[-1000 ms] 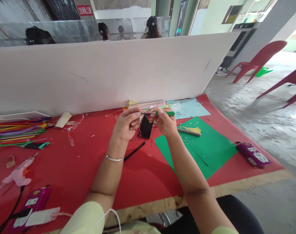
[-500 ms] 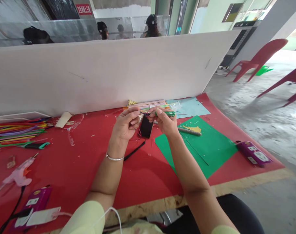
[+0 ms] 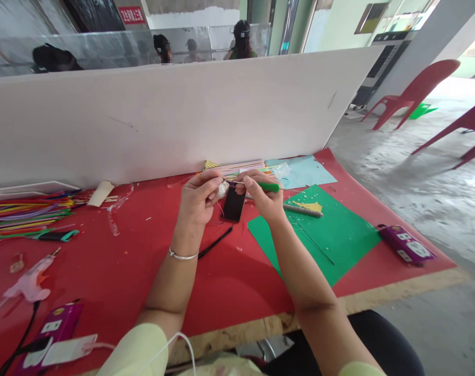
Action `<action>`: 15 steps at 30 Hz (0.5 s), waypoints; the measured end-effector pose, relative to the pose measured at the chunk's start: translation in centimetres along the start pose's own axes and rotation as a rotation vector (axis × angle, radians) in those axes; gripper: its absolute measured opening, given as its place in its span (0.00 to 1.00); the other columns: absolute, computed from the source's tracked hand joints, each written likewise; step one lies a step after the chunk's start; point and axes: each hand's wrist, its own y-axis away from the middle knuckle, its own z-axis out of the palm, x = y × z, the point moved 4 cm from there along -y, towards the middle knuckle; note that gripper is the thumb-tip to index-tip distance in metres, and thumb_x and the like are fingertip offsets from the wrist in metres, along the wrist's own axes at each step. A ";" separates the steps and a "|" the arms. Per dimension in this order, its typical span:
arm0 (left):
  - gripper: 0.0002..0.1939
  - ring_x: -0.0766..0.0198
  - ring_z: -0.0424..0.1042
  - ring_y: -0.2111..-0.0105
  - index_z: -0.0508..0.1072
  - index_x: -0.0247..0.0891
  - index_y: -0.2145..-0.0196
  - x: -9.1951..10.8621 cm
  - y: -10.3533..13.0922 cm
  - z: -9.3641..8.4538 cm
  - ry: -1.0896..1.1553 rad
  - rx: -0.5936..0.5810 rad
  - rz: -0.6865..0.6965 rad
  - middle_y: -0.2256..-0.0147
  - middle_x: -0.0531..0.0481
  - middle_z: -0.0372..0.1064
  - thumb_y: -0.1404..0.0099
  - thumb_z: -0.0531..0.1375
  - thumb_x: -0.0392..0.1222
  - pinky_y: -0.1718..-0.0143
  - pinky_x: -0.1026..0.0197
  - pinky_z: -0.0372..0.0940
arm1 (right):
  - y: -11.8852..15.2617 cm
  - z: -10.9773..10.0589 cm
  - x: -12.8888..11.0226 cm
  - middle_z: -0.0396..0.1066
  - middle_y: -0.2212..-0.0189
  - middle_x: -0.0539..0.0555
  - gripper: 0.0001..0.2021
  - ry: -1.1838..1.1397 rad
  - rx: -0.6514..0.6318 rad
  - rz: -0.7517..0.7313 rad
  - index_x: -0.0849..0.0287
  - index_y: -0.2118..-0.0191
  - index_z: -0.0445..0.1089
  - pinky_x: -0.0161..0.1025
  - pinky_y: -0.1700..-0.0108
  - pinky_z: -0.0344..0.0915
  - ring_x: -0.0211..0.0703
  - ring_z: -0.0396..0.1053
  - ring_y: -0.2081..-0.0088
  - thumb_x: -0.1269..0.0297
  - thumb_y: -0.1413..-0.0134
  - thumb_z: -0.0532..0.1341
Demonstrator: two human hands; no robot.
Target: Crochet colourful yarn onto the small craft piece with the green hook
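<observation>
My right hand (image 3: 263, 196) is closed round a crochet hook with a green handle (image 3: 269, 187). Its thin metal shaft points left, toward my other hand. My left hand (image 3: 201, 196) pinches a small dark strand of yarn (image 3: 230, 182) between thumb and fingers, at the hook's tip. Fingers hide the tip and most of the yarn. A whitish rounded lump (image 3: 223, 189) sits against the left fingers; I cannot tell whether they hold it. Just below and behind the hands, a black phone (image 3: 234, 204) lies on the red table covering (image 3: 229, 282).
A green sheet (image 3: 339, 235) with a grey rod (image 3: 303, 210) lies at right, near a purple pack (image 3: 407, 244). At left are colourful pipe cleaners (image 3: 26, 214), a pink glue gun (image 3: 30, 279) and a purple box (image 3: 59, 326). A white board (image 3: 163, 120) stands along the back.
The green handle has turned a little in my right hand and tilts slightly more downward to the right. More of the whitish lump shows beside my left fingers.
</observation>
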 end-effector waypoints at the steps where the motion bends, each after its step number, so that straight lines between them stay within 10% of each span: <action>1: 0.11 0.78 0.54 0.83 0.86 0.39 0.70 0.0 0.0 -0.1 -0.002 -0.001 0.011 0.81 0.57 0.67 0.54 0.78 0.34 0.84 0.71 0.42 | 0.1 0.0 -0.2 0.84 0.62 0.55 0.17 0.034 0.001 -0.028 0.52 0.68 0.86 0.43 0.59 0.81 0.44 0.81 0.60 0.50 0.31 0.67; 15: 0.11 0.77 0.55 0.83 0.87 0.39 0.70 -0.1 -0.2 -0.3 0.003 0.016 0.062 0.81 0.57 0.67 0.53 0.77 0.34 0.84 0.70 0.43 | 0.7 0.6 -2.0 0.85 0.60 0.56 0.13 0.228 -0.001 -0.267 0.52 0.63 0.85 0.43 0.54 0.81 0.44 0.83 0.58 0.60 0.27 0.64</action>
